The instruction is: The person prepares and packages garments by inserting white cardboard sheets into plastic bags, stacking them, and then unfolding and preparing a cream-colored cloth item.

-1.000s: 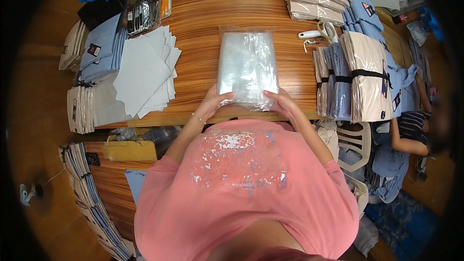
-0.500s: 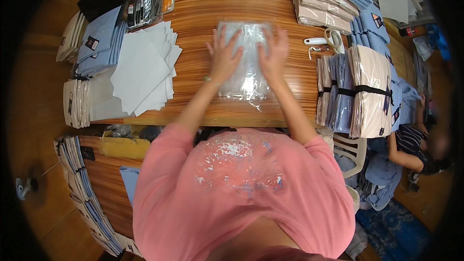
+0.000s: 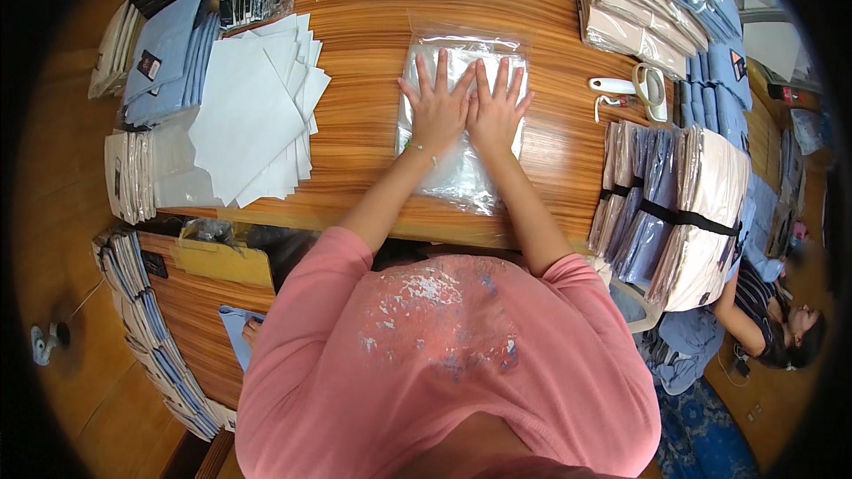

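A flat stack of clear plastic bags (image 3: 461, 184) lies on the striped wooden table in front of me. My left hand (image 3: 438, 111) rests flat on it, palm down with the fingers spread. Beside it, my right hand (image 3: 495, 108) presses on the same plastic, fingers also apart. The two thumbs meet or nearly meet in the middle. Light glints off the crinkled film below my palms, and its far edge shows beyond my fingertips.
Loose white paper sheets (image 3: 247, 115) lie to the left, by packed blue garments (image 3: 173, 53). On the right are white-handled scissors (image 3: 655, 93) and bagged garments tied with a black band (image 3: 701, 213). Another person (image 3: 768, 319) sits at the far right.
My hands have come closer together and now lie flat on the middle of the plastic; before, they were at its two sides. The view has shifted slightly.
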### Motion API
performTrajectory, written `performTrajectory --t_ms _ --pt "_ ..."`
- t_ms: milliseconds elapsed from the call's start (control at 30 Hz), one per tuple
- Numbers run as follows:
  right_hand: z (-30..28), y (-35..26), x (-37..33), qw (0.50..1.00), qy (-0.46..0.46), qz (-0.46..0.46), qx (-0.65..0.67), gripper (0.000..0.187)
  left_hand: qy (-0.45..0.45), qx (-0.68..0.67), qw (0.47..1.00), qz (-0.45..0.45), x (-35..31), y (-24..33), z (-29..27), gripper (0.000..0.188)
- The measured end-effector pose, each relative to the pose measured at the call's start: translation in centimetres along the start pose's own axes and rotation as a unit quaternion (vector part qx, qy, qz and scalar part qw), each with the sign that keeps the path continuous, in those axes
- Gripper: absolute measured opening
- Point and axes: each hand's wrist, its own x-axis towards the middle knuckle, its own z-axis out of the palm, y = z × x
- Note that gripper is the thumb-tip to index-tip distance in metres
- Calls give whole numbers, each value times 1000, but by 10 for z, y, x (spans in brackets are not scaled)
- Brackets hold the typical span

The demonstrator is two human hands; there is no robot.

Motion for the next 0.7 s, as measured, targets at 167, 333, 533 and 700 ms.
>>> performTrajectory --t_ms 167,333,533,700 --pt "3 3 2 1000 -9 2 -7 53 -2 -2 1000 4 2 0 2 46" --pt "4 4 6 1000 -12 5 -11 53 -8 20 1000 0 6 0 2 46" --pt "4 15 21 994 -94 17 59 51 -102 -21 994 -17 17 -6 -4 48" --pt "-84 42 27 965 40 18 260 38 -52 -85 995 -8 67 -14 -37 48"
